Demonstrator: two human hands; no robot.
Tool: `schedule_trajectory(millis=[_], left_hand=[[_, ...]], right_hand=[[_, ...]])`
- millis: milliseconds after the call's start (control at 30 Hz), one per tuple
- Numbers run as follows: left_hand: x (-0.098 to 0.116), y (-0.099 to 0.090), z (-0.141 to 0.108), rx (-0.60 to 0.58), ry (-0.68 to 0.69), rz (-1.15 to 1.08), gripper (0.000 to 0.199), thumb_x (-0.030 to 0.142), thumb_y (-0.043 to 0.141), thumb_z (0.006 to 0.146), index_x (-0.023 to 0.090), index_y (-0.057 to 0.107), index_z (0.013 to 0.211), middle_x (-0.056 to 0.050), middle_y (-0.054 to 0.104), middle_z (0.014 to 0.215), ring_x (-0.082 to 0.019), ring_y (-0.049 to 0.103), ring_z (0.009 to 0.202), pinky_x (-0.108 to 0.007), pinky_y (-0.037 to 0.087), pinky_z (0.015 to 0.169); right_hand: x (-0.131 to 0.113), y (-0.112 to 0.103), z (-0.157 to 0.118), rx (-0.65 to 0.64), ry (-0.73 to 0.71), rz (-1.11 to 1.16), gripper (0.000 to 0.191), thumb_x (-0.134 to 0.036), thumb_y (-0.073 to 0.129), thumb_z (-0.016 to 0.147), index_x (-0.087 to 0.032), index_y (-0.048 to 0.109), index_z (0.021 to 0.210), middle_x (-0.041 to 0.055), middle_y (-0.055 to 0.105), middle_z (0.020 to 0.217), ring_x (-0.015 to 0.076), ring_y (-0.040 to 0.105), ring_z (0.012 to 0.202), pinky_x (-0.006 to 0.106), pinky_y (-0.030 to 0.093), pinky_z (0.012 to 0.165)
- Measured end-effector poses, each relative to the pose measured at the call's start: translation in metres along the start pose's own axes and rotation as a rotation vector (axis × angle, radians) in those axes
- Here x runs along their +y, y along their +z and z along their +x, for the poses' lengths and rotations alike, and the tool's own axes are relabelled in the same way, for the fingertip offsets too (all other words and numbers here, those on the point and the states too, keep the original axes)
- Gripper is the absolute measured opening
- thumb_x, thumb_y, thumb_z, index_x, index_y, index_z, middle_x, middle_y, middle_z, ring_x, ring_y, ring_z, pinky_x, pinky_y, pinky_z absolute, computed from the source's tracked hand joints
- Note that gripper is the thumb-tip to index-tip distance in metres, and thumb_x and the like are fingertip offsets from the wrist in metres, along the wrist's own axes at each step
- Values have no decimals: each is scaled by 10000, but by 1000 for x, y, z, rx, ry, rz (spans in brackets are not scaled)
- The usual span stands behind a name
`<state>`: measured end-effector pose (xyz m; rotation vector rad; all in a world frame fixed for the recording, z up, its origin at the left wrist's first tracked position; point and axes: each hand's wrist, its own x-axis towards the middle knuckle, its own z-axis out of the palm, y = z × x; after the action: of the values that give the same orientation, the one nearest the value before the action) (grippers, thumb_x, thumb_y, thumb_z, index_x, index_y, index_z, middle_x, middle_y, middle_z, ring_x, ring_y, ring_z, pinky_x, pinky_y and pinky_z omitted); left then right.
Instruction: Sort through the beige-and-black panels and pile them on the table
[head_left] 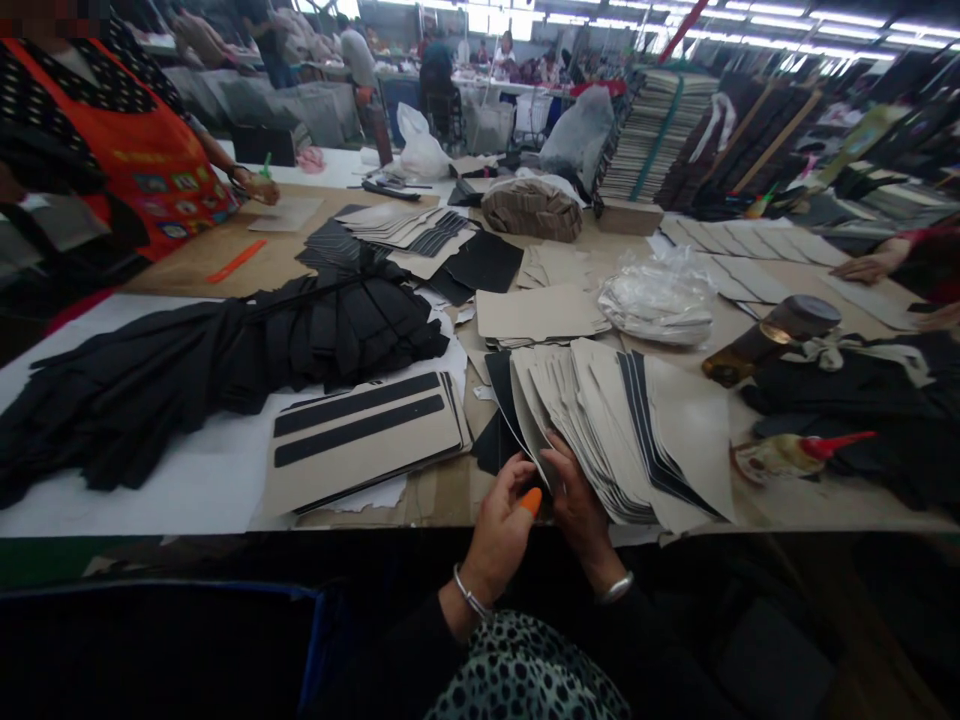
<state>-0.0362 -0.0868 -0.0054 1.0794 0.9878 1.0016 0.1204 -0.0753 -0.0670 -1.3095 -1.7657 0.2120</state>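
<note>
My left hand [496, 525], with an orange cover on the thumb, is closed at the lower left corner of a fanned stack of panels. My right hand [583, 505] is closed on the same near edge, its fingers around a curved beige panel [531, 425]. Thin beige sheets and several black ones make up the fanned stack [592, 410]. To the left of my hands lies a pile of beige panels [367, 440], its top one bearing two black strips. Part of each hand's fingertips is hidden by the panels.
Black fabric strips [330, 335] lie in a bundle at left. Behind the fan are a beige stack [536, 312] and a plastic-wrapped bundle [658, 300]. A dark bottle [772, 340] and a red-tipped glue bottle [787, 457] lie at right. Co-workers' hands [259, 187] work across the table.
</note>
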Motion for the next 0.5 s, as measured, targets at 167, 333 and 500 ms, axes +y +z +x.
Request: schedule_trajectory(millis=[167, 333, 500], left_hand=[[4, 14, 17, 23, -174, -551, 202, 358, 602, 885, 193, 591, 1002, -68, 676, 1075, -197, 655, 1031, -345, 512, 944], [9, 23, 33, -24, -252, -603, 249, 391, 652, 823, 212, 591, 985, -32, 676, 979, -174, 672, 917, -274, 524, 788], [15, 22, 30, -108, -172, -474, 201, 313, 588, 849, 192, 672, 986, -74, 700, 1084, -197, 651, 1047, -317, 508, 916]], right_hand=[[-1, -7, 1, -6, 108, 84, 354, -181, 410, 1005, -263, 593, 1297, 64, 539, 1501, 225, 420, 1455, 541, 289, 1241], [-2, -23, 4, -109, 48, 138, 497, -332, 551, 978, -237, 458, 1458, 120, 458, 1561, 279, 422, 1453, 555, 336, 1211], [0, -19, 9, 20, 50, -25, 432, -232, 453, 1015, -256, 518, 1442, 84, 554, 1486, 242, 486, 1407, 524, 366, 1204]])
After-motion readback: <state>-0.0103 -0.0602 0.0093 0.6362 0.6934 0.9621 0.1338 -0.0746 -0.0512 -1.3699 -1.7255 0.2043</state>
